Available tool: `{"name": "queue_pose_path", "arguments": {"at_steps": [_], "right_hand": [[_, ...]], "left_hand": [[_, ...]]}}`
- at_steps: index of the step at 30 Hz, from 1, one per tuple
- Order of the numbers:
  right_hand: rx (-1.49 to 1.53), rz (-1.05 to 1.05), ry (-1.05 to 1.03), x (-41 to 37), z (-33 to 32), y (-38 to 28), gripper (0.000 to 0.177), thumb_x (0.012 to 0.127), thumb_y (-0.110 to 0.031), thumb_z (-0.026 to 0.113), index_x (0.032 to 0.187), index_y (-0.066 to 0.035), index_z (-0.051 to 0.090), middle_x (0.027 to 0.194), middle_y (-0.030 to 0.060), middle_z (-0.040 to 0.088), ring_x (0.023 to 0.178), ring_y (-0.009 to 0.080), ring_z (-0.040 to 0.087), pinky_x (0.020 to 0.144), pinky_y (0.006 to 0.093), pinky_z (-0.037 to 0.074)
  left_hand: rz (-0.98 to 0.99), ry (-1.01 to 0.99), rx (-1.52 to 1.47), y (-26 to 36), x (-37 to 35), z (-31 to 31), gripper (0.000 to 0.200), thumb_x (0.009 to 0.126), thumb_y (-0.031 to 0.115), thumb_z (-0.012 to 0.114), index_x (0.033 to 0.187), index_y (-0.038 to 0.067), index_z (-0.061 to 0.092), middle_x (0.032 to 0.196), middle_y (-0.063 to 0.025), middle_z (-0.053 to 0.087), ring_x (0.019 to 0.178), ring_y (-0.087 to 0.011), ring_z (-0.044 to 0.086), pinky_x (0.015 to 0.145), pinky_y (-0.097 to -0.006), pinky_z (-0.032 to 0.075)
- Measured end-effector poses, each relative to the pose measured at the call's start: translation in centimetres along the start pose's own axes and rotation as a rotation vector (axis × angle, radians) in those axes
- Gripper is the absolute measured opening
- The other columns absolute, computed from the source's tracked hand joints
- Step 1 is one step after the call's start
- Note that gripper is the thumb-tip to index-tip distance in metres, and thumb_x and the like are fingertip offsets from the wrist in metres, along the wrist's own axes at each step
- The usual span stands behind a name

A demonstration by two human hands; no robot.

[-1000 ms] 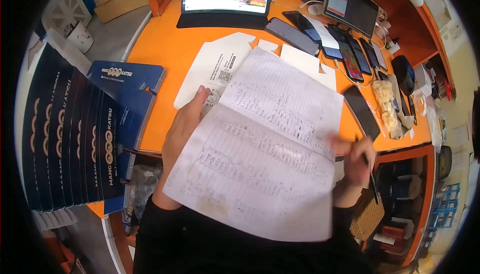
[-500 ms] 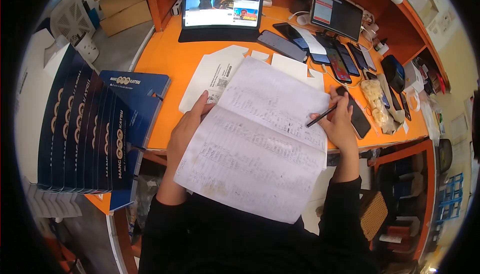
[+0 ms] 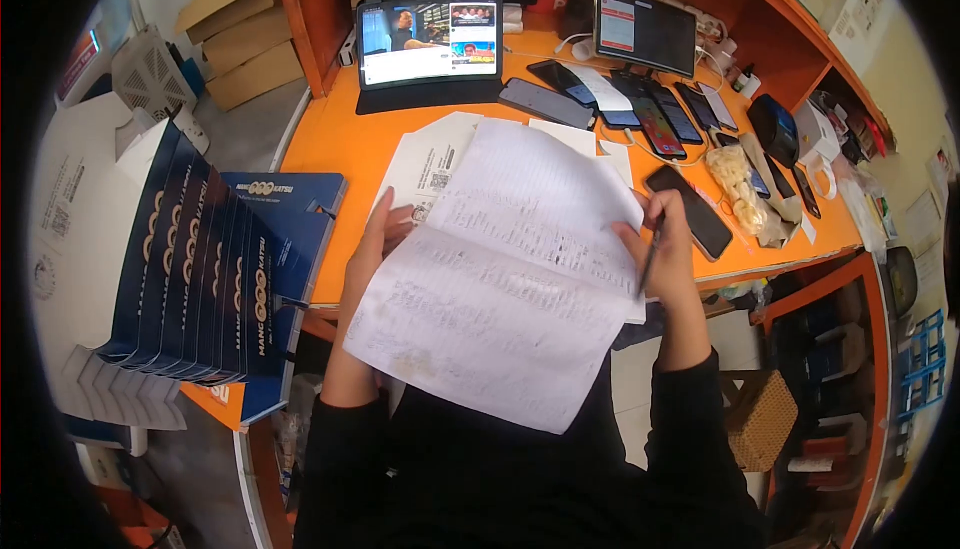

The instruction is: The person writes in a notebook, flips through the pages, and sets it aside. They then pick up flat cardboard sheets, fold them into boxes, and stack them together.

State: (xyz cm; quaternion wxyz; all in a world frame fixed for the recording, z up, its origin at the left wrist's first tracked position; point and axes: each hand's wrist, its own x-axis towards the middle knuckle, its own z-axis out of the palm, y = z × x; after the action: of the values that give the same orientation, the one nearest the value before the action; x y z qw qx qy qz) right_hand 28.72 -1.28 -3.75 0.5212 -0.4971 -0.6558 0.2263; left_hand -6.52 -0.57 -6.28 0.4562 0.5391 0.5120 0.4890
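Note:
An open notebook [image 3: 500,269] with handwritten lines lies tilted across the desk's front edge, its lower page reaching over the lap. My left hand [image 3: 375,239] is at its left edge, fingers partly behind the page, holding it. My right hand [image 3: 665,244] is closed around a dark pen [image 3: 650,264] at the right edge, thumb against the upper page, which bulges upward. Under the notebook's top edge lies a white cardboard piece [image 3: 415,164] with a printed code. A dark phone [image 3: 690,211] rests just right of my right hand.
On the orange desk [image 3: 330,139] stand a tablet [image 3: 430,44] and a small monitor [image 3: 645,34]. Several phones [image 3: 660,124] and a plastic bag [image 3: 735,184] lie at the right. Blue folded boxes [image 3: 190,259] stand at the left, beside a flat blue box [image 3: 300,199].
The view has shifted slightly. My right hand has moved to the page's edge, the pen now points down, and the upper page has curled up.

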Motion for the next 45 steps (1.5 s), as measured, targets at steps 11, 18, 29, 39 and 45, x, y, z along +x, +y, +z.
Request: {"name": "queue_pose_path", "arguments": {"at_steps": [11,18,29,39,45], "right_hand": [[0.562,-0.291,-0.343,-6.3,-1.8,-6.5,0.029,0.086,0.004,0.068,0.081,-0.01,0.043,0.087,0.0214,0.073,0.096,0.0334,0.071,0.1,0.0519,0.047],[0.712,-0.152,-0.332,-6.3,-1.4,-6.3,0.038,0.08,-0.006,0.078,0.08,-0.011,0.04,0.076,0.0214,0.071,0.079,0.0335,0.073,0.081,0.0469,0.057],[0.947,0.162,0.336,-1.4,0.2,-7.8,0.031,0.087,0.0,0.068,0.088,-0.014,0.041,0.085,0.0005,0.054,0.083,0.0063,0.057,0.075,0.0198,0.048],[0.239,-0.28,0.472,2.2,0.8,-3.1,0.033,0.087,-0.003,0.07,0.101,-0.009,0.04,0.133,0.0237,0.053,0.118,0.0195,0.054,0.098,0.0314,0.041],[-0.221,0.102,-0.064,0.0,1.4,-0.6,0.028,0.096,-0.017,0.062,0.104,-0.006,0.037,0.141,0.0303,0.045,0.125,0.0323,0.052,0.105,0.0407,0.035]], "left_hand": [[0.272,0.004,-0.007,0.0,-0.9,-0.1,0.068,0.093,0.021,0.064,0.15,0.007,0.031,0.138,-0.0186,0.052,0.122,-0.0262,0.055,0.1,-0.0326,0.048],[0.265,-0.036,0.11,1.2,-1.6,-0.3,0.044,0.095,0.012,0.061,0.137,0.003,0.053,0.131,-0.0191,0.058,0.117,-0.0241,0.06,0.094,-0.0256,0.051],[0.127,-0.03,-0.203,2.3,-2.4,0.1,0.035,0.088,0.006,0.068,0.123,0.007,0.066,0.13,-0.0158,0.059,0.117,-0.0238,0.061,0.09,-0.0249,0.052],[0.358,-0.098,0.07,1.1,-2.1,-0.7,0.034,0.081,-0.006,0.066,0.112,0.007,0.071,0.128,-0.0142,0.06,0.112,-0.023,0.062,0.089,-0.0247,0.051],[0.406,-0.106,0.121,1.4,-2.3,-0.8,0.03,0.083,-0.006,0.063,0.109,0.007,0.072,0.127,-0.0138,0.06,0.108,-0.0215,0.063,0.087,-0.0236,0.051]]}}
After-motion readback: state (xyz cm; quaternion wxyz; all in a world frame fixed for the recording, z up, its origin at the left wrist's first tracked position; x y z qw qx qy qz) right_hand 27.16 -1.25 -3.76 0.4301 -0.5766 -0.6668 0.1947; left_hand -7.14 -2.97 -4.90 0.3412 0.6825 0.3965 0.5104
